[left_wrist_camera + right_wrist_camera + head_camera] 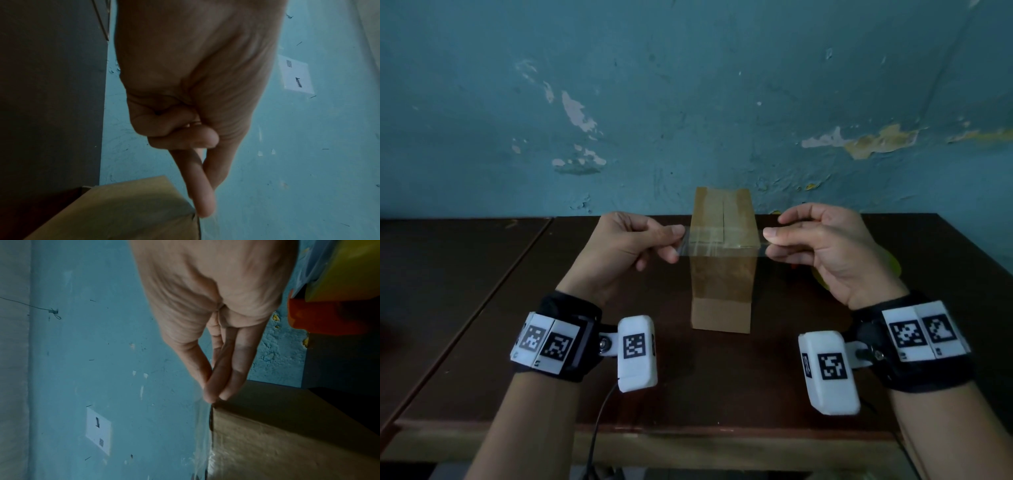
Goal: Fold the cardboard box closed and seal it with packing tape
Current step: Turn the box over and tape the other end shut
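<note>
Head view: at a dark wooden table (pixel 482 308) against a peeling blue wall (pixel 688 85), the left hand (pixel 619 250) pinches one end of a clear strip of packing tape (pixel 717 245), held taut and level across the near edge of the cardboard box (pixel 722 274), which stands mid-table with its top flaps already folded shut. The right hand (pixel 828 246) pinches the other end between thumb and fingers, apparently so the strip can be lowered flat over the flap seam. A yellow object (pixel 892 270) sits partly hidden behind that hand.
</note>
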{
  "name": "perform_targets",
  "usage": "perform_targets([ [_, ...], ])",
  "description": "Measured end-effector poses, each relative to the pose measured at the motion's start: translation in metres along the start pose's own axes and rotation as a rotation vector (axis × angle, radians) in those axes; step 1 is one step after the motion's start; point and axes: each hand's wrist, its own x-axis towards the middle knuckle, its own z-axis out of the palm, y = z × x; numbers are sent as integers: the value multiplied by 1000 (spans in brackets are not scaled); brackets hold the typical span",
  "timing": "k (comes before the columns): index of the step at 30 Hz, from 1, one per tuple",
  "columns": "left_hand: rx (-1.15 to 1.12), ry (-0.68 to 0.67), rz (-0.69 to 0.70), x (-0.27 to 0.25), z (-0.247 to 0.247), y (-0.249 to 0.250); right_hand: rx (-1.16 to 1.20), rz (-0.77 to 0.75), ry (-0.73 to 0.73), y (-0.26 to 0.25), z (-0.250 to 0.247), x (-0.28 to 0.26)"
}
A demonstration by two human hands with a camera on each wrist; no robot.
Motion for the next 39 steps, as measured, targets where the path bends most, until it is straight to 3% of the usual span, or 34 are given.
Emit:
perform_targets([
  [9, 12, 23, -21, 3, -1, -3, 2, 22, 12, 3, -2, 4],
  [28, 50, -85, -122, 5, 4, -36, -114, 96, 55, 29, 1, 10],
  [39, -86, -186, -269, 14, 11, -50, 72, 222, -6, 44, 1, 15],
])
